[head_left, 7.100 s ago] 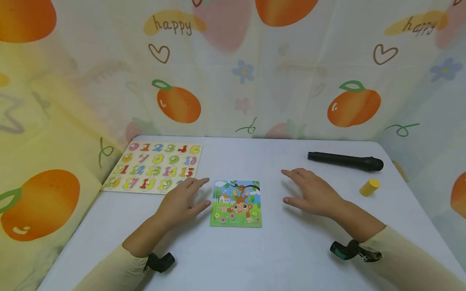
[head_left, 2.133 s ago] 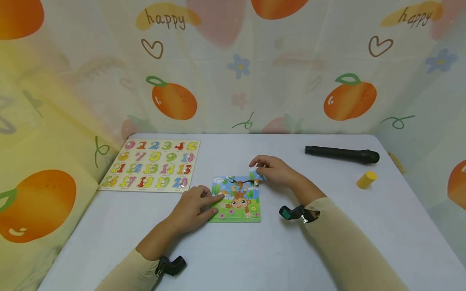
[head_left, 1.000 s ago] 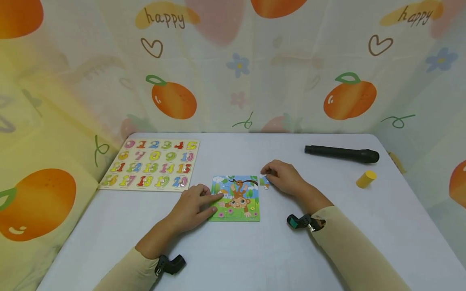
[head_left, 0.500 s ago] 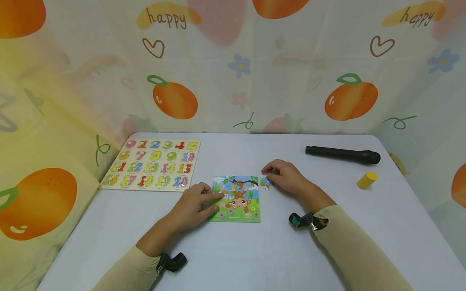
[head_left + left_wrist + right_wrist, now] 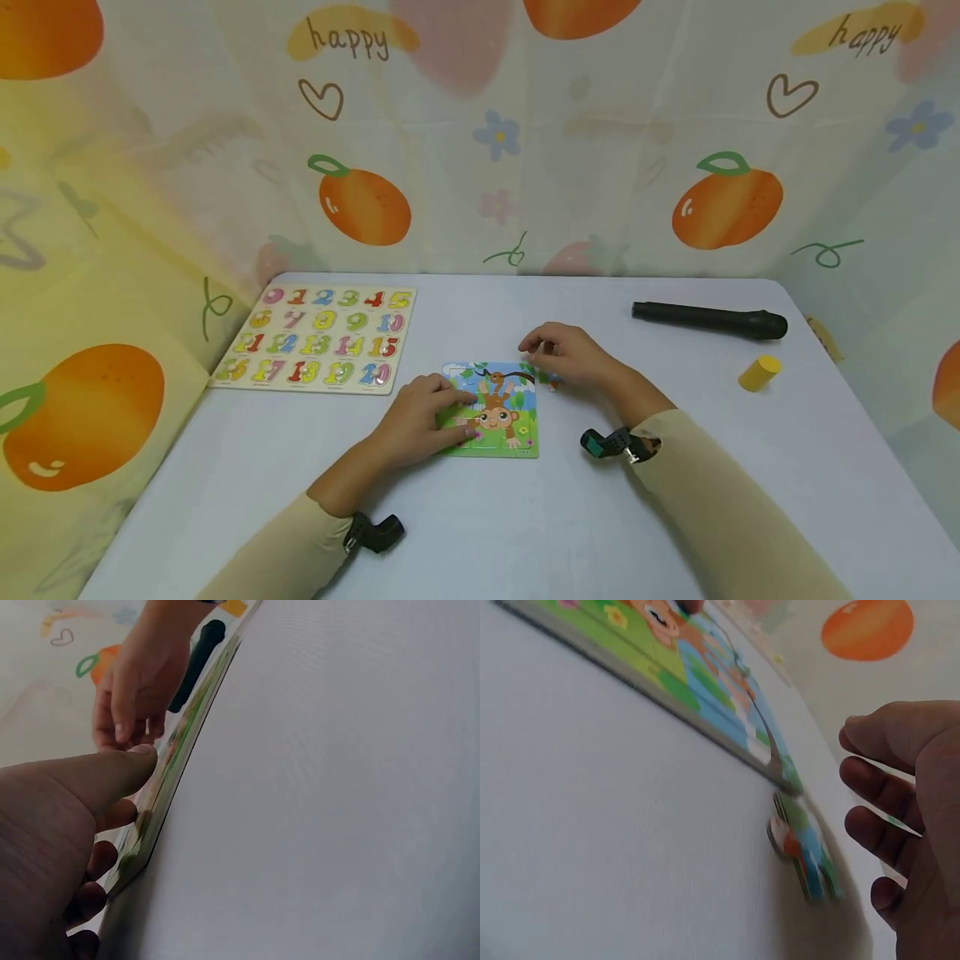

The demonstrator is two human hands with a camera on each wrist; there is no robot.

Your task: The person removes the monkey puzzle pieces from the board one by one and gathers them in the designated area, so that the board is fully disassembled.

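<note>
A square monkey jigsaw puzzle [image 5: 517, 421] lies flat on the table in the middle of the head view. My left hand [image 5: 416, 421] reaches over its left side, thumb and fingers lightly bent and touching or just above the picture. Beside the puzzle's upper right edge, a loose blue-and-green puzzle piece [image 5: 806, 851] lies on the tabletop in the right wrist view, mostly covered by my hand in the head view. My right hand [image 5: 573, 354] hovers over that corner with loosely bent fingers, and nothing shows between them in the right wrist view [image 5: 930, 802].
A number board [image 5: 315, 340] with colourful numerals sits at the back left. Toward the back right lie a black microphone-shaped object [image 5: 708, 321] and a small yellow cylinder [image 5: 760, 372]. A fruit-print curtain [image 5: 585, 167] hangs behind the white table [image 5: 525, 533].
My right hand took a piece off the puzzle's upper right corner, laid it to the right and let go, then moved back left. My left hand slid farther right over the puzzle.
</note>
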